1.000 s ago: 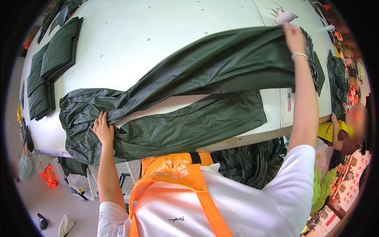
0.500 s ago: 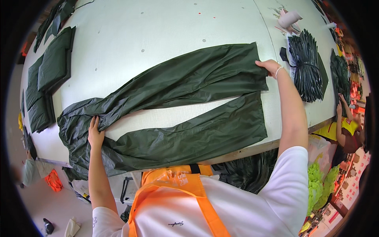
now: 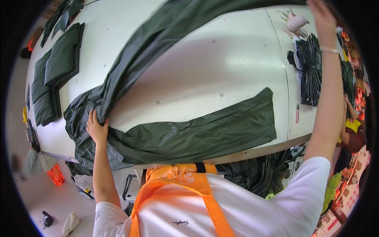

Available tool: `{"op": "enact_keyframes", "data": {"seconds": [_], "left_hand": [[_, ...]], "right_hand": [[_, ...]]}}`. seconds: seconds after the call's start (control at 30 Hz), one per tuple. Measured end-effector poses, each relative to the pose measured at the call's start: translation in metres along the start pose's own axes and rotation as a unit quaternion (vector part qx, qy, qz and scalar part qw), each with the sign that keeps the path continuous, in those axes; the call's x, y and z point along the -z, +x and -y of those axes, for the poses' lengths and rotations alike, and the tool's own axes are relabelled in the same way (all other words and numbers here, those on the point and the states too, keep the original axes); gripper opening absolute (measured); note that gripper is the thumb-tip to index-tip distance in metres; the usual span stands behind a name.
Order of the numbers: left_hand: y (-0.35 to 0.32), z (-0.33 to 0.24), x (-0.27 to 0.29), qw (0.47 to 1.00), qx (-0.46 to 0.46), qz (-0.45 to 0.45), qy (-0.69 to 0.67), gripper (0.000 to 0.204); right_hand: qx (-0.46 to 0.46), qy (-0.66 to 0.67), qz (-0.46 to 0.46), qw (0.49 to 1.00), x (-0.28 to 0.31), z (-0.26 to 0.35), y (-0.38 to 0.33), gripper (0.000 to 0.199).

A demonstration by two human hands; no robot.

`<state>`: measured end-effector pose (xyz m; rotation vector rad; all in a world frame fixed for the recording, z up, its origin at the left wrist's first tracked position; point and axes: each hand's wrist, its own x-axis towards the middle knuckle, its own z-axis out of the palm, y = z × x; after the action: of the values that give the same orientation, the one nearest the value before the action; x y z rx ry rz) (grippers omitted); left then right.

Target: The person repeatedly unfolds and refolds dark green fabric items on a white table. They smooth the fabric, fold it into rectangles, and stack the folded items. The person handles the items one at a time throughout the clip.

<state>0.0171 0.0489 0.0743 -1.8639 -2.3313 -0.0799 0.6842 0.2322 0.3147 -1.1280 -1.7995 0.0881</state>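
Dark green rain trousers (image 3: 197,136) lie partly on the pale table, waist end at the left. The near leg is spread flat along the front edge. My left hand (image 3: 97,128) rests on the fabric near the crotch, fingers stretched and thumb apart. At the upper right my right hand (image 3: 321,15), somewhat blurred, grips the hem of the far trouser leg (image 3: 146,47). That leg is raised off the table and sweeps in a curve across the top, partly out of view.
Folded dark green garments (image 3: 61,67) are stacked at the left. A tied bundle of black strips (image 3: 310,71) lies at the right, near a white roll (image 3: 297,23) and a small pink-handled tool (image 3: 297,113). Dark material (image 3: 256,173) hangs below the table's wooden edge (image 3: 244,154).
My right hand has moved up and away, lifting the far trouser leg off the table. My left hand stays near the crotch. The pink-handled tool has come into sight.
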Motion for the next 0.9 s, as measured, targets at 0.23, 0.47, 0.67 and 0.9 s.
{"op": "enact_keyframes", "data": {"seconds": [0.23,0.47,0.67,0.9], "left_hand": [[-0.004,-0.001,-0.022,0.987,-0.114,0.091,-0.063,0.07],[0.01,0.003,-0.04,0.982,0.016,0.177,-0.068,0.076],[0.003,0.026,-0.036,0.943,-0.14,0.076,-0.292,0.082],[-0.145,0.229,-0.054,0.82,0.559,-0.111,-0.058,0.063]], "right_hand": [[-0.354,-0.228,0.372,0.827,0.022,-0.144,-0.121,0.028],[-0.27,0.116,0.004,0.956,0.087,-0.097,-0.063,0.038],[-0.445,-0.102,0.098,0.884,0.061,-0.125,-0.261,0.045],[-0.47,-0.234,0.179,0.832,0.096,-0.046,-0.496,0.049]]}}
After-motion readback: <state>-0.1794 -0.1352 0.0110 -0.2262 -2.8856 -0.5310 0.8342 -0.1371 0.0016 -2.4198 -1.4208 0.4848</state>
